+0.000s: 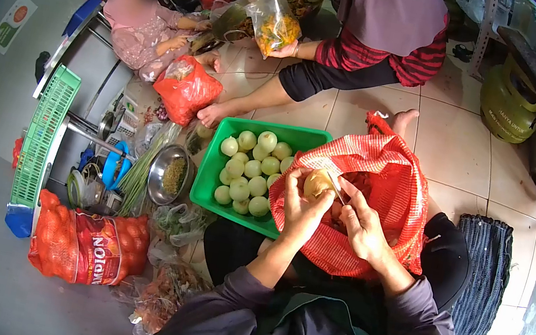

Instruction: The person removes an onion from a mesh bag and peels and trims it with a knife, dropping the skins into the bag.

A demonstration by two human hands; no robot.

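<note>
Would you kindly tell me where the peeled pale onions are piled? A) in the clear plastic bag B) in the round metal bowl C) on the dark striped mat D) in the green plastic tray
D: the peeled pale onions lie heaped in the green plastic tray, beside the red mesh sack.

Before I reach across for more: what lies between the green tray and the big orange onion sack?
In the head view, a steel bowl of chopped bits and a bundle of green stalks lie between the green tray and the onion sack.

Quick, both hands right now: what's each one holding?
Left hand: closed around a partly peeled onion.
Right hand: closed on a small knife, blade against the onion.
</note>
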